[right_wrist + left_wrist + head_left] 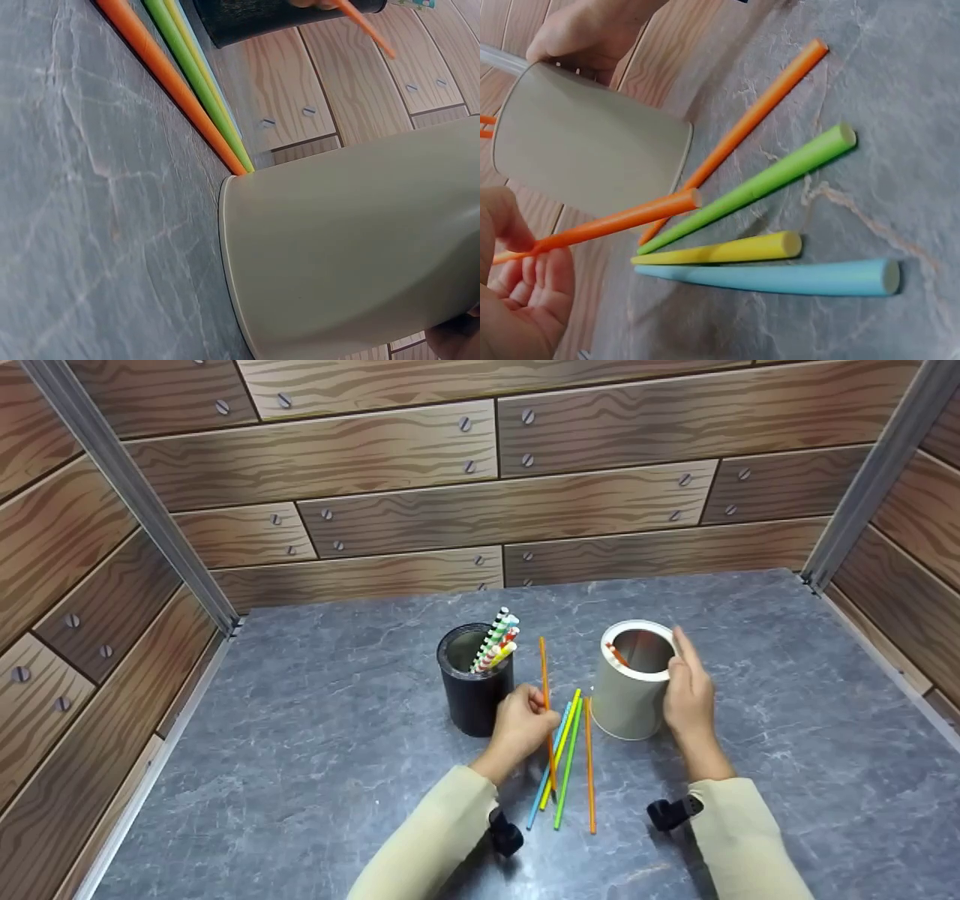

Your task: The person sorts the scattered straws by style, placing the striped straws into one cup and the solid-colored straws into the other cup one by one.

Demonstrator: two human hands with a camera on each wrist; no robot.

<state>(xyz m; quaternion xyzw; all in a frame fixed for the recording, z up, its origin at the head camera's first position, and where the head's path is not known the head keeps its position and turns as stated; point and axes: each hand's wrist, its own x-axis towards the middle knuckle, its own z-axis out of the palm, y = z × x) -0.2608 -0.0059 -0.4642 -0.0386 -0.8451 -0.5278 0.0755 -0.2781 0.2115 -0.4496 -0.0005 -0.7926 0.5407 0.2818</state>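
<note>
My left hand (pixel 527 725) pinches an orange straw (pixel 622 225) between thumb and fingers, its lower end raised over the other straws. On the table below lie a blue straw (pixel 810 277), a yellow straw (pixel 742 249), a green straw (pixel 780 174) and another orange straw (pixel 761 105). My right hand (pixel 688 697) grips the right side of a light grey can (pixel 626 709), up by its white rim. Orange straw ends (pixel 617 655) show inside that can. Left of the left hand stands a black can (pixel 472 697) with several striped straws (pixel 495 641) leaning in it.
The grey marbled tabletop (pixel 315 720) runs back to a wood-pattern wall (pixel 390 457). Side panels with metal corner posts (pixel 142 502) stand at left and right. A black wrist camera (pixel 506 834) sits by the left sleeve, another camera (pixel 675 813) by the right.
</note>
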